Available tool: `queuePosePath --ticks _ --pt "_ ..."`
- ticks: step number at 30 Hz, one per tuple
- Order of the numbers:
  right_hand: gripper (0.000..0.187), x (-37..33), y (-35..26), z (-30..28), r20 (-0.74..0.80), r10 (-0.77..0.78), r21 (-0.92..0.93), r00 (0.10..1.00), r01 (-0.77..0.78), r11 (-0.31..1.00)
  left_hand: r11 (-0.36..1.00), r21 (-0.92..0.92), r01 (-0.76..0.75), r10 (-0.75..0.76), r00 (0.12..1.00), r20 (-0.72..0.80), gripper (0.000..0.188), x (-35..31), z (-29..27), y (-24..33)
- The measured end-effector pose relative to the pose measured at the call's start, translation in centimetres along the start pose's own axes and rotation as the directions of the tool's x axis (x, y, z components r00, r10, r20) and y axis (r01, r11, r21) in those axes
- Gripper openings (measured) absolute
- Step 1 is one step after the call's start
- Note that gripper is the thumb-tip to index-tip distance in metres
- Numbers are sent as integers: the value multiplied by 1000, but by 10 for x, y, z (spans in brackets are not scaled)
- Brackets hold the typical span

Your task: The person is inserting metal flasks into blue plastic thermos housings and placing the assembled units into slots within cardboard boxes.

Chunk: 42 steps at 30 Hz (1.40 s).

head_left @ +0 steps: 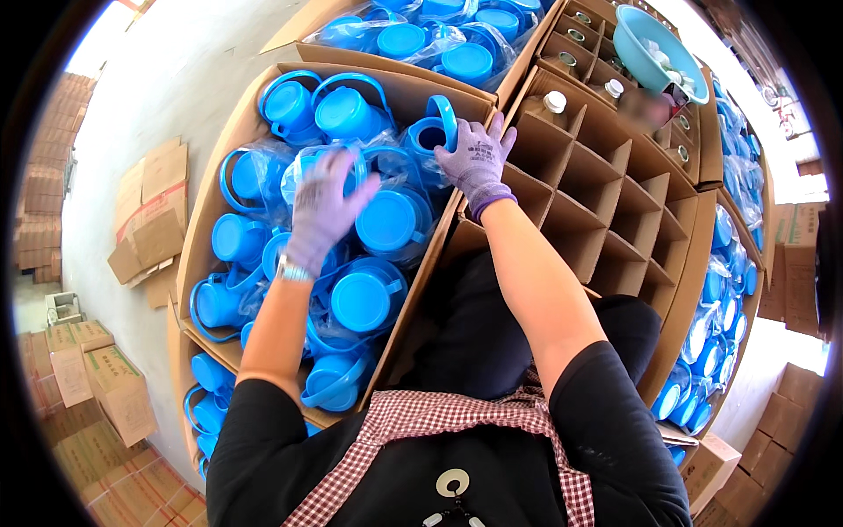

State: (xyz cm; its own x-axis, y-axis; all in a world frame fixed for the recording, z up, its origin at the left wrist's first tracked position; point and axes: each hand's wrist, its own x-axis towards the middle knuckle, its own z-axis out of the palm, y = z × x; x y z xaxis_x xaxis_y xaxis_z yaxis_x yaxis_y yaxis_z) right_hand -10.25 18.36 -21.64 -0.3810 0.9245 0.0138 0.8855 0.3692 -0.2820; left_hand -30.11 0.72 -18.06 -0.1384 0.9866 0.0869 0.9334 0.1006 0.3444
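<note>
Both my hands wear pale purple work gloves. My left hand (325,206) is over the middle of a carton (230,145) packed with blue lidded jugs, above a jug in clear plastic (299,171). Motion blurs its fingers, but the thumb stands apart from them. My right hand (479,162) is at the carton's right edge, its fingers spread. Its thumb side lies against an unlidded blue jug (430,136) with a raised handle; whether it grips that jug is hard to see. Other blue jugs (391,218) lie around my left hand, several in plastic bags.
To the right stands a divided carton (593,176) with a few white-capped bottles (554,102) at its far end. A light blue basin (625,44) holding small pale pieces sits beyond. More cartons of blue jugs (465,61) surround me. Flattened cardboard (154,206) lies on the floor left.
</note>
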Motion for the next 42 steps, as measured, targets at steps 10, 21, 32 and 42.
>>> queuePosePath --ticks 10,21,32,42 --pt "39 5 -1 6 21 77 177 997 -80 981 953 293 -75 74 997 15 66 16 22 10" --pt "43 -8 -21 -53 -385 122 657 915 179 732 964 -152 217 -179 956 233 77 -165 30 11" --pt "49 -155 -43 -321 -537 -112 844 836 531 -81 957 -287 -34 -163 758 -632 84 -117 -42 89" --pt "44 -389 76 -394 -888 38 411 459 752 516 747 -192 -636 108 401 -910 53 -166 -143 249"
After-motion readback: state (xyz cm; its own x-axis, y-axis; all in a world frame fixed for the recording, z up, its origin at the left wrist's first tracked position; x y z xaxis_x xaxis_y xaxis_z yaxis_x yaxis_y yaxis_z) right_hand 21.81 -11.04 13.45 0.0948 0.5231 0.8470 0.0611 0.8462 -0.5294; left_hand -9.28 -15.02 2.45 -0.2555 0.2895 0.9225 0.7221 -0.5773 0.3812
